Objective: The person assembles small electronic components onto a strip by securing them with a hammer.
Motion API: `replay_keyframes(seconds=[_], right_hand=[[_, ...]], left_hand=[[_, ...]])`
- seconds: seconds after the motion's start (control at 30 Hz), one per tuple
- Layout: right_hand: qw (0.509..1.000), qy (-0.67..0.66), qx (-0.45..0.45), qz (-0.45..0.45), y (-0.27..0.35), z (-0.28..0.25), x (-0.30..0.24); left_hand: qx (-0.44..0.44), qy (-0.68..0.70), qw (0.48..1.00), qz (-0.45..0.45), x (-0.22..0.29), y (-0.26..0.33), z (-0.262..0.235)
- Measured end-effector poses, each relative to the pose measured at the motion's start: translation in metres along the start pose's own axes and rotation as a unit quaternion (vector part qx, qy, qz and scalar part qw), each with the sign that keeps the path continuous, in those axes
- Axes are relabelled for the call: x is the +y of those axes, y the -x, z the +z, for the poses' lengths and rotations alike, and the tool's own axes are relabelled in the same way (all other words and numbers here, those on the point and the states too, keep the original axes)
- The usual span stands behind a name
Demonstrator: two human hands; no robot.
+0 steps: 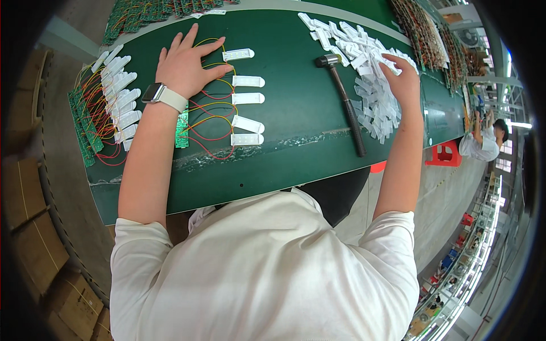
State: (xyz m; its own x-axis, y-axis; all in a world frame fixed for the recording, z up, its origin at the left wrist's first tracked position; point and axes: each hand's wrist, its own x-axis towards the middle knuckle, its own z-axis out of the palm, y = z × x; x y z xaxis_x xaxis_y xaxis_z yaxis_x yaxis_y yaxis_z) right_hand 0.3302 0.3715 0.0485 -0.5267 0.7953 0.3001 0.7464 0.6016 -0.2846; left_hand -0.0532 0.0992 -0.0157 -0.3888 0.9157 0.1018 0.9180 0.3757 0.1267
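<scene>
My left hand (pixel 190 65) lies palm down with fingers spread over a green circuit board (pixel 181 128), whose upper part it hides. Red and yellow wires run from there to several white plastic light modules (pixel 248 99) in a column to the right. The thumb and index fingertip are close to the wires. At the right, my right hand (pixel 402 79) reaches into a heap of small white plastic casings (pixel 352 46), thumb and index finger slightly apart. Just below it lies a pile of clear plastic strips (pixel 378 108). A small mallet (pixel 345 99) rests left of that pile.
Wired white modules (pixel 119 99) and green boards (pixel 85 128) are bunched at the table's left end. More boards (pixel 133 23) are stacked along the far edge, with others (pixel 424 34) at the far right. A person (pixel 483 139) is beyond the right end, near a red stool (pixel 443 154).
</scene>
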Motion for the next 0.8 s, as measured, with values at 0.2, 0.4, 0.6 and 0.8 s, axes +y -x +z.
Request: replay_keyframes(seconds=[0.2, 0.4, 0.6, 0.8], right_hand=[[0.994, 0.076, -0.068, 0.034, 0.035, -0.012, 0.008], [0.994, 0.016, -0.097, 0.055, 0.065, -0.018, 0.004], [0.999, 0.021, -0.025, -0.012, 0.078, -0.002, 0.009], [0.996, 0.042, -0.025, -0.070, 0.066, 0.015, -0.002]], left_hand=[[0.011, 0.002, 1.000, 0.009, -0.003, -0.002, 0.002], [0.004, 0.010, 1.000, 0.006, -0.005, -0.004, 0.006], [0.004, 0.007, 1.000, 0.005, -0.006, -0.005, 0.005], [0.003, 0.009, 1.000, 0.004, -0.005, -0.006, 0.007]])
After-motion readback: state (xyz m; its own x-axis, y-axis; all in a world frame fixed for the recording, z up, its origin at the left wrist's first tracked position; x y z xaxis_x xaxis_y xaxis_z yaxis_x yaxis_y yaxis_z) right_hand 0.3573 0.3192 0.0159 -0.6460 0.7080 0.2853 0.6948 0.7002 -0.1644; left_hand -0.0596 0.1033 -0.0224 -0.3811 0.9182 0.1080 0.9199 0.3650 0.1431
